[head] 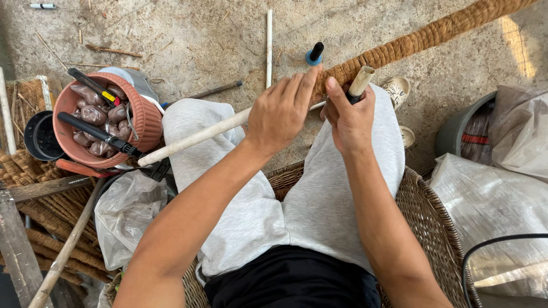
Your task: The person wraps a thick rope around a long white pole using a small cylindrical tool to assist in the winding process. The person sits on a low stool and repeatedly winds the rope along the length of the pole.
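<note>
- Rough concrete floor [200, 34] fills the background, dusty and strewn with twigs; the barest stretch lies at the top, beyond the knees.
- Left hand [279, 111] lies over a pale stick [194, 138], its fingers [297, 85] pressed together and stretched toward the coir-wrapped end.
- Right hand [349, 117] is curled tight around a dark-handled tool [359, 82] with a pale tip, thumb up beside the coir.
- That pale stick crosses the grey-trousered lap from lower left to upper right, where it turns into a thick brown coir-wrapped pole [422, 37] running off the top right corner.
- Just beyond the fingers stands a small blue-and-black cap [314, 54], with a thin white rod [269, 45] beside it.
- Left of the knees, a terracotta pot [145, 117] holds small brown-filled plastic packets and black-handled tools, one with a yellow and red mark.
- Coir bundles [51, 211] and a crumpled clear bag [125, 214] crowd the left edge.
- A woven basket [428, 217] rims the seat; clear plastic sheeting [491, 199] and a grey bucket [456, 131] close the right side.
</note>
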